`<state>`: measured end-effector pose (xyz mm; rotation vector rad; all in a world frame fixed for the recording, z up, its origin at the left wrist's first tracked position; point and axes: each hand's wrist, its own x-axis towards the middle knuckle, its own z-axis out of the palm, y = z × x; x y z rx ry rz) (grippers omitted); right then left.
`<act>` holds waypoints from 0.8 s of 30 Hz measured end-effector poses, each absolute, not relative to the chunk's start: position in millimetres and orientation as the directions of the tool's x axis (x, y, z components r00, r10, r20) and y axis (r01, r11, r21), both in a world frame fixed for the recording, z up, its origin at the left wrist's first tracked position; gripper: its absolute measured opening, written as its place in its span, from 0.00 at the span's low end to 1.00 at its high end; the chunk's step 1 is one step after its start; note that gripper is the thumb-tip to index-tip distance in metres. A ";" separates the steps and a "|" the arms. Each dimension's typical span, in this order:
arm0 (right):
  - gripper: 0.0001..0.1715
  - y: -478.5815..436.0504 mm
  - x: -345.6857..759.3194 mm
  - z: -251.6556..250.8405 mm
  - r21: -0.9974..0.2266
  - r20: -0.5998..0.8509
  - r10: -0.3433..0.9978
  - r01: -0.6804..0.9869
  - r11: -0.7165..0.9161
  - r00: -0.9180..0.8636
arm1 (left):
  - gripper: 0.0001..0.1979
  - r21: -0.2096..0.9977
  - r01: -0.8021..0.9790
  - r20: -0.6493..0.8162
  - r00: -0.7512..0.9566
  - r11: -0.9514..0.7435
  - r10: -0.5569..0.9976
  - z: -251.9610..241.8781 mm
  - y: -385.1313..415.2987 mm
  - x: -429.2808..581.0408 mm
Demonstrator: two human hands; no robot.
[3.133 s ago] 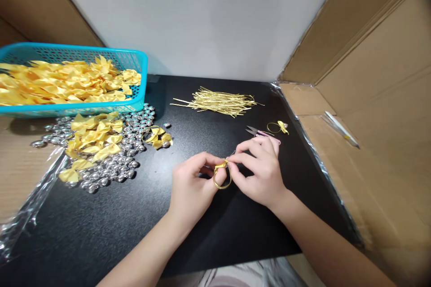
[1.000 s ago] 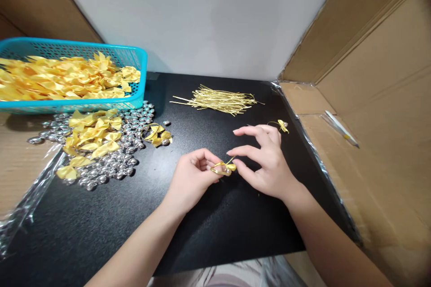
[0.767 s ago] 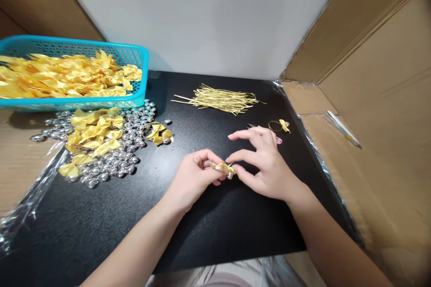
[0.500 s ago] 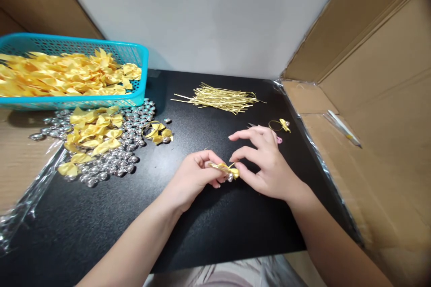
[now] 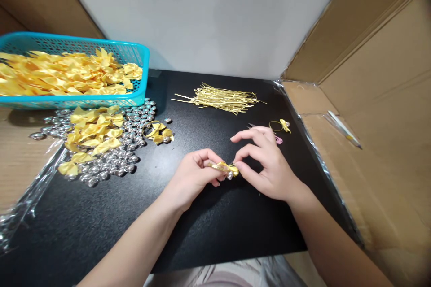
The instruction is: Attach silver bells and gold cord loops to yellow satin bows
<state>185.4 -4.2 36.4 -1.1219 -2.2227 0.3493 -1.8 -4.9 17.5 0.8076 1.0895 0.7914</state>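
Left hand clamps the looped tie; bow and bead sit between the hands, above the table; right hand's thumb and index, parted a second ago, now look pinched on the tie's end; seems held from both sides.

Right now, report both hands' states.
Left hand: closed, holding a gold wire ring with a yellow bow and silver bead.
Right hand: thumb and index tips close together beside the bow; whether they grip anything cannot be told.

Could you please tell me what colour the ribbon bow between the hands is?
The ribbon bow is yellow, as the head view shows.
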 end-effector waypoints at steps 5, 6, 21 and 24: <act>0.06 -4.8 184.5 35.6 -0.572 0.393 0.848 0.628 0.528 -0.355 | 0.10 0.911 -0.119 -0.370 0.188 0.395 0.910 20.1 -6.3 0.1; 0.06 -4.7 184.4 35.4 -0.587 0.387 0.859 0.629 0.510 -0.335 | 0.11 0.917 -0.116 -0.360 0.173 0.382 0.917 20.9 -6.5 0.3; 0.06 -4.5 181.5 30.4 -0.312 0.557 0.715 0.692 0.651 -0.422 | 0.09 0.938 -0.060 -0.327 0.176 0.342 0.928 22.9 -6.7 0.9; 0.07 -5.0 182.7 28.8 -0.215 0.550 0.690 0.718 0.662 -0.471 | 0.08 0.945 -0.025 -0.316 0.186 0.326 0.931 21.2 -7.3 0.6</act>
